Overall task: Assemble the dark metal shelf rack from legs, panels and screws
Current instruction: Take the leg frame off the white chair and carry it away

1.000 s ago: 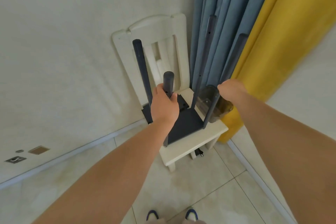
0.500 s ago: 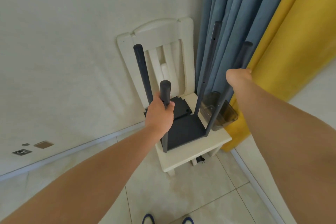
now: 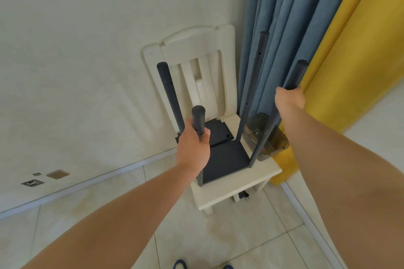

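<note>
White chair (image 3: 236, 183) in tiled corner — left hand (image 3: 193, 148), right hand (image 3: 289, 99) each grip rack legs.

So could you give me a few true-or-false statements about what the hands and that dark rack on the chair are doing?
1. The left hand grips the near-left leg just below its top. True.
2. The right hand hangs free, holding nothing. False: it grips the near-right leg close to its top.
3. The rack stands on the white chair. True.
4. All four legs point up from the dark panel. True.
5. The rack sits on the tiled floor. False: it is on the chair seat.
</note>
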